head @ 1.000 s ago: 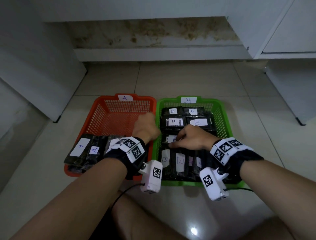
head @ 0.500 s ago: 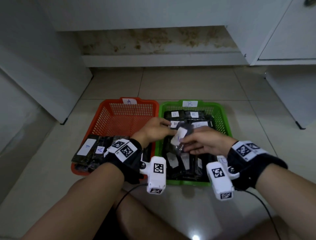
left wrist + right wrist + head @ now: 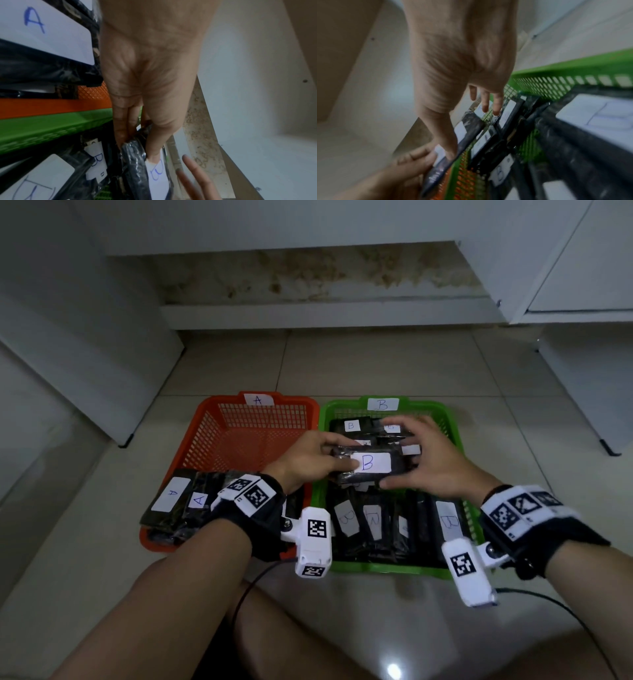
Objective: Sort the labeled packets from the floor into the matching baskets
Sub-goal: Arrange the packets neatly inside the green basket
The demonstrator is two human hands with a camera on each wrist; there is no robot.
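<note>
A black packet [image 3: 371, 463] with a white "B" label hangs level over the middle of the green basket [image 3: 445, 414]. My left hand [image 3: 310, 462] pinches its left end, thumb on the label. The left wrist view shows this packet [image 3: 135, 162] edge-on between thumb and fingers of the left hand [image 3: 147, 81]. My right hand [image 3: 433, 462] is at its right end with the fingers spread and straight; only the thumb touches the near edge. In the right wrist view the packet [image 3: 467, 129] lies under that thumb of the right hand [image 3: 462, 60].
The green basket, tagged "B", holds several black B packets [image 3: 373, 518]. The orange basket [image 3: 205, 436], tagged "A", stands to its left with A packets [image 3: 171, 501] at its near end. White cabinets stand left, right and behind on the tiled floor.
My right hand drew a B packet up out of the green basket and my left hand came over to take its left end. The packet has turned flat, label up.
</note>
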